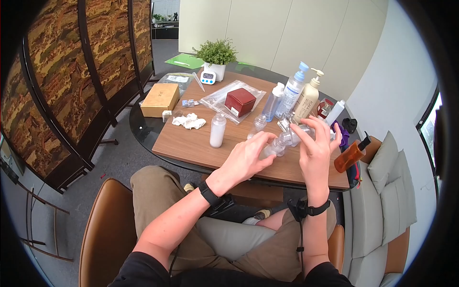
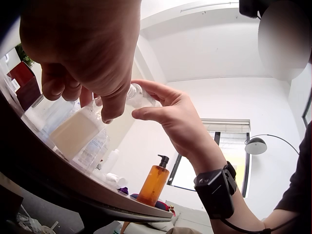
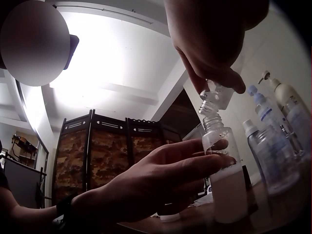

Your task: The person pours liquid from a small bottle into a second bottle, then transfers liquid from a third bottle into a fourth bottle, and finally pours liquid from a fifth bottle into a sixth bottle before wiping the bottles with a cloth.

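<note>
My left hand (image 1: 248, 155) grips a clear bottle (image 3: 229, 192) partly filled with milky liquid, its threaded, capless mouth facing up and its base at the wooden table top. Above it, my right hand (image 1: 315, 148) pinches a second clear bottle (image 3: 220, 93), tipped so that its threaded neck points down at the mouth of the lower one. In the right wrist view the two necks meet or nearly meet. The right fingers hide part of the tilted bottle. A capless bottle of milky liquid (image 1: 217, 133) stands left of my hands, and another clear bottle (image 1: 258, 125) just behind them.
Pump bottles, one blue-tinted (image 1: 273, 103) and one cream (image 1: 306, 98), line the back right. An amber pump bottle (image 1: 350, 155) stands at the right edge. A dark red box (image 1: 240, 101), crumpled tissue (image 1: 189, 121), cardboard box (image 1: 160, 99), timer (image 1: 208, 77) and potted plant (image 1: 215, 52) lie farther back.
</note>
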`<action>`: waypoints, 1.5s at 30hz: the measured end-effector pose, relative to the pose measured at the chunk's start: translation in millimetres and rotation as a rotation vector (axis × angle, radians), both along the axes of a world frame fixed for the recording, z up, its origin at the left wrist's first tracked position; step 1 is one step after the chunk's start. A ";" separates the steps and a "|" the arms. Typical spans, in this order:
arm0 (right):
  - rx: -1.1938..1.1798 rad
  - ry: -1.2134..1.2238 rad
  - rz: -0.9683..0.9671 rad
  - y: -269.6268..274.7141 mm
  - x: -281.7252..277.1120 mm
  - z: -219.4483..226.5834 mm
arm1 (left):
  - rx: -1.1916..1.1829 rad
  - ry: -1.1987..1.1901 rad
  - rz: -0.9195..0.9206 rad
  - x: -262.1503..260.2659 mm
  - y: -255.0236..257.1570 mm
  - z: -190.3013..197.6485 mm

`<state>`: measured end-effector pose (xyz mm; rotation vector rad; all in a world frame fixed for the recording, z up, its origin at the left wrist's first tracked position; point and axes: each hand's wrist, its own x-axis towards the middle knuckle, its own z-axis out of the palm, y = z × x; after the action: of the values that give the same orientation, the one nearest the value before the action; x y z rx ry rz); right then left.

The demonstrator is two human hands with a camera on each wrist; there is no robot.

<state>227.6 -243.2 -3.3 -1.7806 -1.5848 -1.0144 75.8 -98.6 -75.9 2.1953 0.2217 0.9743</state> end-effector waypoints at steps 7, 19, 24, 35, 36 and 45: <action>-0.001 0.018 0.009 -0.1 -0.7 0.7 | -0.001 0.009 0.002 -0.6 -0.7 0.7; -0.010 0.028 -0.002 -1.2 2.4 0.3 | 0.025 -0.040 0.010 1.7 1.0 -5.2; 0.002 0.008 -0.007 -0.7 2.9 -0.3 | 0.039 -0.055 0.013 1.8 1.2 -5.5; 0.004 -0.008 -0.012 0.2 -0.7 -1.2 | 0.019 -0.058 -0.003 2.0 1.1 -5.1; 0.005 -0.009 -0.014 0.4 -0.4 -1.3 | 0.014 -0.049 -0.005 1.4 0.7 -4.4; 0.007 0.023 -0.018 -1.5 2.8 0.5 | 0.019 -0.040 0.007 1.4 0.3 -3.6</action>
<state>230.4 -244.7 -2.8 -1.7991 -1.5523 -1.0028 77.2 -98.3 -79.5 2.1919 0.2023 1.0266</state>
